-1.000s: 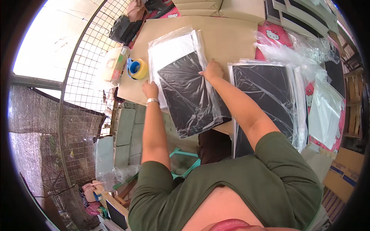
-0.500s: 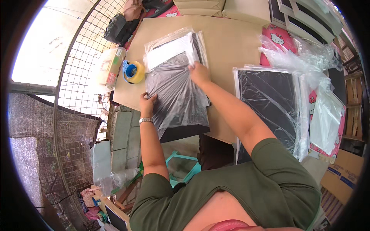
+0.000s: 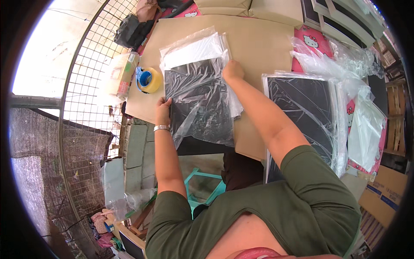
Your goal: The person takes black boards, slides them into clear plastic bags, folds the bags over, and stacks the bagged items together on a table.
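A black flat panel in a clear plastic bag (image 3: 196,93) lies before me, its lower end reaching past the table's near edge. White sheeting (image 3: 189,56) shows under the plastic at its far end. My left hand (image 3: 163,113) pinches the bag's left edge, thumb on top and the other fingers partly hidden. Up by the right edge, my right hand (image 3: 233,71) is closed on the bag's plastic. Near the far left of the bag stands a roll of yellowish tape (image 3: 155,80) on a blue dispenser (image 3: 144,77).
To the right lies a stack of plastic-covered black panels (image 3: 299,99). Loose clear plastic (image 3: 323,64) is heaped beyond it on a pink patterned cloth (image 3: 304,34). Brown board (image 3: 258,39) covers the table. A wire grid (image 3: 86,64) borders the left; a green stool (image 3: 202,175) stands below.
My right hand has moved right and slightly farther away, my left slightly away from me. The plastic, earlier gathered in radiating creases, now lies flatter over the black panel.
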A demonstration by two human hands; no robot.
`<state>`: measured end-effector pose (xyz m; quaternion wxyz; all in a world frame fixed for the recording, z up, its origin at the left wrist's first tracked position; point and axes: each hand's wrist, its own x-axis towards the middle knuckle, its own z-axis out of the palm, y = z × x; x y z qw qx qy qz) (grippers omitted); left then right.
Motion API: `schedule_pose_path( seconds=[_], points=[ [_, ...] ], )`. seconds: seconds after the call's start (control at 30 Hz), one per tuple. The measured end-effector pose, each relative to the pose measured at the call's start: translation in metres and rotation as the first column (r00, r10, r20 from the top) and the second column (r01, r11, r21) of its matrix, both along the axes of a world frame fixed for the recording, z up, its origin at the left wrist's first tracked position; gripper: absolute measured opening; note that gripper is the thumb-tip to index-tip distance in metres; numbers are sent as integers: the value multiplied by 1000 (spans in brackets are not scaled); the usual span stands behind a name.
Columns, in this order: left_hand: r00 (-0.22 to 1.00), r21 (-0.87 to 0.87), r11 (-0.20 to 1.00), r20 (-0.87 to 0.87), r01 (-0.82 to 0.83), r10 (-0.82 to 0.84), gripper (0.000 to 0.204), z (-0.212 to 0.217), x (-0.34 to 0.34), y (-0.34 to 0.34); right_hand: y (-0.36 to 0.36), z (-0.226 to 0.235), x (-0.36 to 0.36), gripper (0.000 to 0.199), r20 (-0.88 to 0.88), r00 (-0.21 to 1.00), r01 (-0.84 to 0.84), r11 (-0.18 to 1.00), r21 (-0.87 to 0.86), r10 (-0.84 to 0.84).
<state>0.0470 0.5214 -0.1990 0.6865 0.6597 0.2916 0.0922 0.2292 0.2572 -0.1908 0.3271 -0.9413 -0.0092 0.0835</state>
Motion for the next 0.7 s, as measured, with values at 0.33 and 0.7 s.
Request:
schedule_pose_path(
  seconds=[0.33, 0.7],
  points=[
    [974, 29, 977, 85, -211, 208, 17, -20, -28, -44, -20, -3, -9, 40, -36, 997, -65, 991, 118, 70],
    [931, -46, 969, 272, -241, 244, 16, -10, -23, -70, -9, 8, -1, 50, -267, 964, 32, 997, 64, -13]
  ],
)
